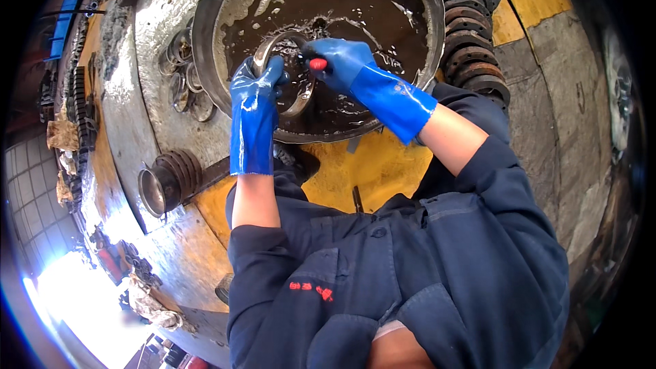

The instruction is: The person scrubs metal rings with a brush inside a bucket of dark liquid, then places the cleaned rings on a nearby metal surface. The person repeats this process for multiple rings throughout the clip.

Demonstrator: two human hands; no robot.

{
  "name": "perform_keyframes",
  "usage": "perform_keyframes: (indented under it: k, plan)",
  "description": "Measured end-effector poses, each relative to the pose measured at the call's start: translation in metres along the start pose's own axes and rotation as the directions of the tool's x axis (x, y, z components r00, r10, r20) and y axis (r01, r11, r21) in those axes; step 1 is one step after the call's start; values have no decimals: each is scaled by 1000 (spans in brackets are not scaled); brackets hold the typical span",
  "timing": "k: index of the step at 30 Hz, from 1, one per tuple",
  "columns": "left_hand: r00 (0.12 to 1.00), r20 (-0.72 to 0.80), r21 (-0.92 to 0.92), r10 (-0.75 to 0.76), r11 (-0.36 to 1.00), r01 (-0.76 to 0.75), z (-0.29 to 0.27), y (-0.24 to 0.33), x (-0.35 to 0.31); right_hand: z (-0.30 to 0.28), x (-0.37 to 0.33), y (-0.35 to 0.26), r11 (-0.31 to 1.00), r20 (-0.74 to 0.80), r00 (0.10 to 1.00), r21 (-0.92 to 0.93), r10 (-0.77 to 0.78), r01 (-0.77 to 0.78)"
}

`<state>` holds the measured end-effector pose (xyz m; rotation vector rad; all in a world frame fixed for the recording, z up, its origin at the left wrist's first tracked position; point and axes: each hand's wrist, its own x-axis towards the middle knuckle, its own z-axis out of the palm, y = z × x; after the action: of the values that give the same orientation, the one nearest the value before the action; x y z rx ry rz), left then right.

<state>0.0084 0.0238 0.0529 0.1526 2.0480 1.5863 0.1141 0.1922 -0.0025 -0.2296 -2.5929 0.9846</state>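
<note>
Both my hands wear wet blue rubber gloves and work over a large round basin (203, 41) of dark brown liquid. My left hand (256, 85) is closed on the left side of a shiny metal ring (299, 105), tilted above or partly in the liquid. My right hand (338, 61) is closed around a tool with a red handle end (318, 64), at the ring's upper right. The tool's working end is hidden by the glove and ring, so its kind does not show. Splashes and foam surround the ring.
Left of the basin lie several shiny metal rings (183, 72). A ribbed metal cylinder (158, 188) lies nearer on the left. A long stack of dark, rusty discs (473, 41) runs along the right. Yellow boards (372, 167) lie below the basin, grey sheets (536, 123) at right.
</note>
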Motion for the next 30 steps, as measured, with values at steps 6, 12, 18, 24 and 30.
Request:
perform_keyframes:
  k: [6, 12, 18, 24, 30]
  plan:
    - [999, -46, 56, 15, 998, -13, 4, -6, 1, -9, 2, -9, 669, 469, 694, 254, 547, -699]
    - [999, -23, 74, 39, 997, -37, 0, -13, 5, -31, 2, -25, 506, 568, 730, 532, 381, -679]
    - [1000, -19, 38, 15, 999, -14, 6, -12, 2, -12, -6, -18, 726, 623, 685, 262, 376, -636]
    - [1000, -10, 36, 9, 999, -9, 8, -11, -4, -4, 0, -11, 942, 380, 865, -195, 329, -272]
    - [999, -12, -15, -32, 999, 32, 5, -14, -2, -17, 0, -3, 988, 112, 984, -54, -140, 146]
